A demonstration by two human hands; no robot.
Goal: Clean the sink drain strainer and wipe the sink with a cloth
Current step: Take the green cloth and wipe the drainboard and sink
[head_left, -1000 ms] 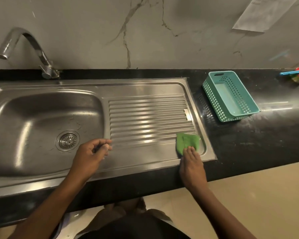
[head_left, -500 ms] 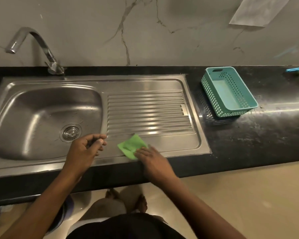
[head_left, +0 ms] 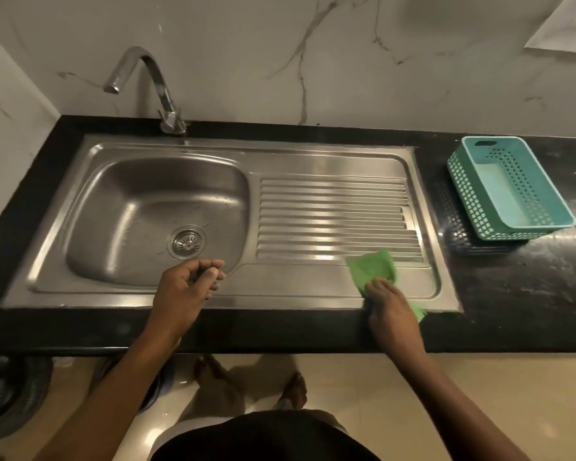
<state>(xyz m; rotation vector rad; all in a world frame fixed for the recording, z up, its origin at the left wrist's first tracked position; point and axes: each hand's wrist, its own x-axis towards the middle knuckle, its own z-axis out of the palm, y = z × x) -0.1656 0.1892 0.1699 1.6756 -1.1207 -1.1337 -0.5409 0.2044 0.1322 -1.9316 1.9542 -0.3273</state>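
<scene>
The steel sink [head_left: 90,207] is set in a black counter, with the round drain strainer [head_left: 187,242] seated in the basin floor. A ribbed drainboard [head_left: 333,214] lies to the right of the basin. My right hand [head_left: 391,302] presses a green cloth [head_left: 371,267] flat onto the drainboard's front right corner; a bit of cloth sticks out past the sink's front edge. My left hand [head_left: 185,287] hovers at the basin's front rim, just in front of the strainer, fingers loosely curled and holding nothing that I can see.
A chrome faucet [head_left: 153,78] arches over the basin's back edge. A teal perforated basket [head_left: 499,231] stands on the black counter [head_left: 512,294] right of the sink. A marble wall runs behind, and my feet are on the tiled floor below.
My right hand slid the cloth left along the drainboard's front strip, then back to the front right corner. The left hand stayed by the basin's front rim.
</scene>
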